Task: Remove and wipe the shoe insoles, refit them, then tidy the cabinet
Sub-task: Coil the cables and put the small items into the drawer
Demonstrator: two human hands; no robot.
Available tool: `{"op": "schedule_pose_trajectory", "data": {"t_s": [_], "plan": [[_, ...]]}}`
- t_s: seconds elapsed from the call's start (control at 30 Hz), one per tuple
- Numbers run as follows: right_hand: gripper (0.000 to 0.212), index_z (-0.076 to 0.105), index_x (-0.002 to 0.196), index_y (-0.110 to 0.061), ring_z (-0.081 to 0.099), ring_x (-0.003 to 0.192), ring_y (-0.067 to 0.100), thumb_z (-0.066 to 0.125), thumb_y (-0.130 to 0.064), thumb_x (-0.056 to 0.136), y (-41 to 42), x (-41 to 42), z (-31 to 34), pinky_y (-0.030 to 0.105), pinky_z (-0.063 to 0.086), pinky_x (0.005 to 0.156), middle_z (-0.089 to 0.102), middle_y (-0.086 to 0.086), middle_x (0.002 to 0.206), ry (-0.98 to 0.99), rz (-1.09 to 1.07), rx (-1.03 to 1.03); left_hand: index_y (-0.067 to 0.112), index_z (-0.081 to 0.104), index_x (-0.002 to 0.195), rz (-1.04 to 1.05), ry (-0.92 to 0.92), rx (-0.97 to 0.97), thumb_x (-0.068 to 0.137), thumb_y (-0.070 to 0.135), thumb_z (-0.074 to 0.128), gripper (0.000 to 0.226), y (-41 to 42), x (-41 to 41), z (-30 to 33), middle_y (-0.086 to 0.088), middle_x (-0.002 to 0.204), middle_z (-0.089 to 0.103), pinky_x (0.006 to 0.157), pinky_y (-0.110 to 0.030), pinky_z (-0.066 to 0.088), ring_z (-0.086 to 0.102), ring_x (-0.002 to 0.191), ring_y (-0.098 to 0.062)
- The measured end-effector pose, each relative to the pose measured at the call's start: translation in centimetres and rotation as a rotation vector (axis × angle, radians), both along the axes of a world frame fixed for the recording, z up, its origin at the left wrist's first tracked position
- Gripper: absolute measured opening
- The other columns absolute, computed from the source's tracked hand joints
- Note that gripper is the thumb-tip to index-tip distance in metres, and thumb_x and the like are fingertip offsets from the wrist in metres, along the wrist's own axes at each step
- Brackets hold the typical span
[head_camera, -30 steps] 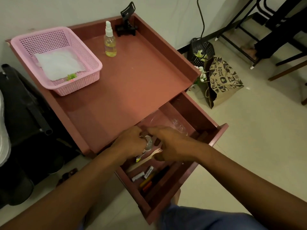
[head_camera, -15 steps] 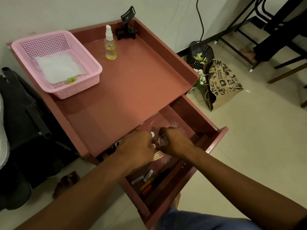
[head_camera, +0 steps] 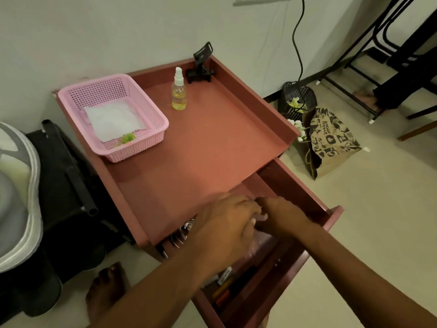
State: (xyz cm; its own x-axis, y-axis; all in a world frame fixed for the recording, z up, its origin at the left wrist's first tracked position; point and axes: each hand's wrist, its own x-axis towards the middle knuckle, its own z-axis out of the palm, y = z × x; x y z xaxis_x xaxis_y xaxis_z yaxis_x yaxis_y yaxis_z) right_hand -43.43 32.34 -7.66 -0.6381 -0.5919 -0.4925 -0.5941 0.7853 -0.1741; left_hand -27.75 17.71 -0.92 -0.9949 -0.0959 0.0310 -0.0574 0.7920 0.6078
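Both hands are down in the open drawer [head_camera: 305, 192] of the red cabinet [head_camera: 212, 147], the left hand [head_camera: 224, 223] lying over the right hand [head_camera: 281, 216], fingers of both bent around something small and pale between them; motion blur and the overlap mean I cannot tell whether either hand is actually pinching it or what it is. A second ago the right hand lay across the left with a metal ring-like piece showing between them, and since then the hands have slid toward the back of the drawer and the piece has dropped out of sight. That reads as the cabinet-tidying step, small items being sorted, though how far along it is cannot be judged. A crumpled clear plastic bag [head_camera: 262, 245] lies under the hands, and pens and markers [head_camera: 227, 285] sit in the front compartment. No shoes or insoles are visible, so that part of the task cannot be checked. On the desk top stand a pink basket [head_camera: 156, 129] holding a white cloth [head_camera: 113, 121], a spray bottle [head_camera: 178, 95] and a black phone holder [head_camera: 201, 65], all unmoved.
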Motion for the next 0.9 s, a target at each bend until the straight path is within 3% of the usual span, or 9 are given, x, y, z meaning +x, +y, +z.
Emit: {"op": "schedule_pose_trajectory", "data": {"t_s": [0.13,0.3,0.43,0.57,0.63,0.77,0.9], "plan": [[0.019,0.070,0.095,-0.030,0.067,0.081,0.013,0.073,-0.045,0.085,-1.5,-1.6,7.4,0.040,0.060,0.076,0.071,-0.008,0.087,0.182,-0.102,-0.220,0.028,0.067,0.127,0.142,0.092,-0.147,0.092,0.028,0.061,0.035,-1.2,-0.1,-0.1,0.010,0.134,0.060,0.107,-0.036,0.045,0.049,0.126,-0.014],[0.021,0.071,0.104,-0.028,0.067,0.079,0.010,0.074,-0.039,0.087,-9.3,-2.3,12.4,0.034,0.058,0.076,0.069,-0.012,0.085,0.224,-0.098,-0.535,0.029,0.056,0.136,0.252,-0.109,-0.284,0.090,0.039,0.062,0.047,-2.8,-0.1,-0.1,0.002,0.151,0.044,0.112,-0.043,0.035,0.039,0.138,-0.024],[0.036,0.064,0.120,-0.026,0.066,0.090,0.008,0.074,-0.041,0.089,-18.1,-3.8,12.5,0.028,0.053,0.076,0.067,-0.009,0.101,0.129,-0.095,-0.633,0.024,0.053,0.139,0.254,-0.176,-0.351,0.093,0.045,0.055,0.051,-3.4,0.1,-0.4,-0.005,0.151,0.042,0.110,-0.047,0.035,0.040,0.136,-0.030],[0.059,0.053,0.140,-0.024,0.059,0.107,0.014,0.073,-0.040,0.087,-25.3,-5.7,11.3,0.034,0.053,0.091,0.059,-0.007,0.117,0.058,-0.171,-0.711,0.021,0.050,0.140,0.236,-0.209,-0.390,0.095,0.044,0.055,0.051,-3.7,0.0,-0.1,-0.010,0.147,0.042,0.110,-0.051,0.036,0.038,0.134,-0.035],[0.059,0.050,0.142,-0.023,0.056,0.108,0.014,0.070,-0.041,0.090,-27.7,-6.7,10.5,0.034,0.050,0.094,0.056,-0.006,0.119,0.044,-0.218,-0.745,0.022,0.050,0.139,0.226,-0.206,-0.385,0.094,0.043,0.056,0.051,-4.0,0.2,0.0,-0.010,0.147,0.041,0.109,-0.053,0.035,0.037,0.134,-0.037],[0.044,0.060,0.124,-0.024,0.064,0.107,0.021,0.072,-0.031,0.082,-30.4,-9.0,8.1,0.041,0.054,0.096,0.065,-0.005,0.112,0.003,-0.263,-0.736,0.023,0.051,0.135,0.211,-0.183,-0.351,0.089,0.040,0.062,0.051,-4.5,0.7,-0.1,-0.010,0.148,0.040,0.109,-0.055,0.032,0.036,0.133,-0.039],[0.041,0.063,0.107,-0.023,0.068,0.096,0.025,0.073,-0.036,0.069,-30.8,-10.5,5.9,0.051,0.058,0.091,0.070,0.000,0.103,-0.010,-0.243,-0.688,0.022,0.056,0.129,0.211,-0.179,-0.335,0.087,0.044,0.063,0.048,-5.0,0.7,-0.3,-0.009,0.146,0.042,0.106,-0.056,0.033,0.038,0.130,-0.040]]}}
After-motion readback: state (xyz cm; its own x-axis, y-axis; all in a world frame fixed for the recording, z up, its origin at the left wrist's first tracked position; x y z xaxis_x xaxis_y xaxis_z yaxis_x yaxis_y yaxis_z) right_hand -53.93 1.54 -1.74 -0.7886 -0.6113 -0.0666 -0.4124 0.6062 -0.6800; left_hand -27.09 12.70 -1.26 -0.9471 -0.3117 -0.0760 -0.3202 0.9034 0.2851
